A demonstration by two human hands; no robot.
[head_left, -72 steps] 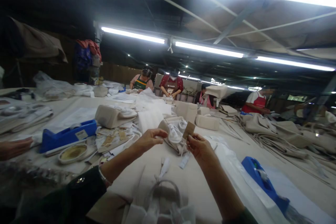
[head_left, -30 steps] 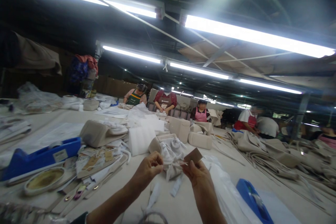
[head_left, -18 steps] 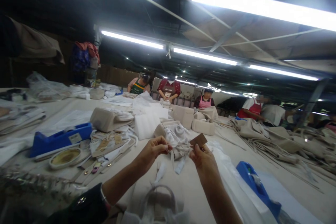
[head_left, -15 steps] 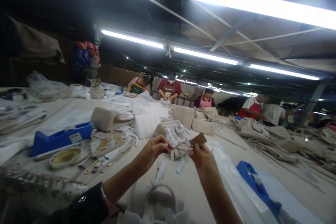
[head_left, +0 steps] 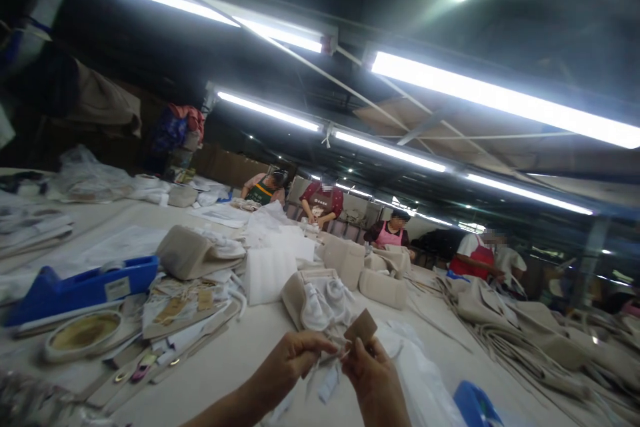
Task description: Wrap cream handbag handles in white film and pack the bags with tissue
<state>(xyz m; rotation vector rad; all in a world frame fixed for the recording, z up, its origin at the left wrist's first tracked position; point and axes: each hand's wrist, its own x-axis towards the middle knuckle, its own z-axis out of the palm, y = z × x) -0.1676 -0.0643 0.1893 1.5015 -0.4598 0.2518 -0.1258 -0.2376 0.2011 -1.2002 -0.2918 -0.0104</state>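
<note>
My right hand [head_left: 374, 377] is closed on a small brown card [head_left: 361, 325], held up between thumb and fingers. Close beside it on the left, my left hand [head_left: 293, 361] is pinched. What lies in its fingertips is too small to make out; thin pale strips hang near both hands. Just beyond stands a beige handbag [head_left: 294, 300] with its white-wrapped handle [head_left: 316, 310] on the near side. Below the hands, a small pale strip [head_left: 329, 383] shows.
Left on the table are a blue tape dispenser [head_left: 75, 290], a tape roll [head_left: 83, 333] and loose tags and straps [head_left: 187, 303]. White foam [head_left: 270, 273] and more beige bags [head_left: 383, 288] stand farther back. At right lie piled beige pieces [head_left: 525, 330] and another blue dispenser [head_left: 475, 405]. Several people work beyond.
My view has tipped upward, so the table and hands sit lower in the picture. My hands have drawn closer together, the brown card still in the right one.
</note>
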